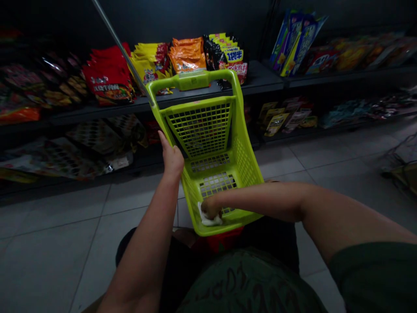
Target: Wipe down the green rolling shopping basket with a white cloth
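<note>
A lime-green plastic shopping basket (243,143) is tipped toward me, its open inside facing up. My left hand (171,157) grips its left rim, fingers wrapped over the edge. My right hand (211,208) reaches inside near the bottom corner, closed on a small white cloth (208,220) pressed against the basket's mesh. The green handle (195,80) is at the far end. A red object (224,240) shows just below the basket's near edge.
Dark shelves (260,80) behind hold red, yellow and orange snack packets (187,54). A thin metal pole (119,45) slants up from the basket's left corner. Grey tiled floor (65,226) lies to both sides. A wire object (402,165) sits at far right.
</note>
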`<state>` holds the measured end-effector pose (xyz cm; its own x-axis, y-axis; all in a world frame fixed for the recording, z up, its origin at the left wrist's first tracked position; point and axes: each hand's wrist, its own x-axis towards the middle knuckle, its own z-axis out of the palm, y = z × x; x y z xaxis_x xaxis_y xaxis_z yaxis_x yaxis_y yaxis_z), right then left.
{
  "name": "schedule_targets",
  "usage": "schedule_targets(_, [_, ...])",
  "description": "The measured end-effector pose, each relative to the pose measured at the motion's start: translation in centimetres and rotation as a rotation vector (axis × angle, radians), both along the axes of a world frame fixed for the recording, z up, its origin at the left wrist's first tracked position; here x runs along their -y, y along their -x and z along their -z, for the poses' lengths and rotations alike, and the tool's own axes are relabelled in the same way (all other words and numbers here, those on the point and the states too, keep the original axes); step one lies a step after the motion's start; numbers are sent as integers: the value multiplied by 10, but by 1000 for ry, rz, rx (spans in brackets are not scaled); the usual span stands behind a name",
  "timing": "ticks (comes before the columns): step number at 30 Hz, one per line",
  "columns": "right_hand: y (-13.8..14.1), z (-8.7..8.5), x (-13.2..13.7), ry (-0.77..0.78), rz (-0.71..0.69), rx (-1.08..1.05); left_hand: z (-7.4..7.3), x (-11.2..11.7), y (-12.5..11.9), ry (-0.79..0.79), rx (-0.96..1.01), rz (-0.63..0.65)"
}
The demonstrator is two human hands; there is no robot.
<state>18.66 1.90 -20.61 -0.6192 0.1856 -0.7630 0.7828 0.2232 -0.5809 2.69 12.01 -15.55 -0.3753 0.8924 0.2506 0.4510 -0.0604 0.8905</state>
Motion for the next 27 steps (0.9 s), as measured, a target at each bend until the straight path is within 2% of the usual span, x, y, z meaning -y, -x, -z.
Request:
schedule_targets(3, [5,-14,-23,-34,96,-152,-1,6,1,-6,14,-2])
schedule_targets(6, [10,-17,-48,-303,140,-304,-1,10,2,-29,59,14])
schedule_targets(10, [14,3,-71,-787,103,-240,2,13,1,-34,125,22])
schedule_targets(12, [14,15,-83,-900,107,-146,3,14,0,-52,152,23])
schedule_targets(16, [-2,27,-112,-901,114,40,3,22,-1,-64,176,23])
schedule_targets(22, [-51,38,-148,-853,286,437,0,38,-3,-50,208,16])
schedule_targets(24, [-47,43,-150,-846,325,494,0,39,-3,-50,216,16])
schedule_targets(27, [-13,49,-136,-859,322,449,2,35,-3,-55,202,2])
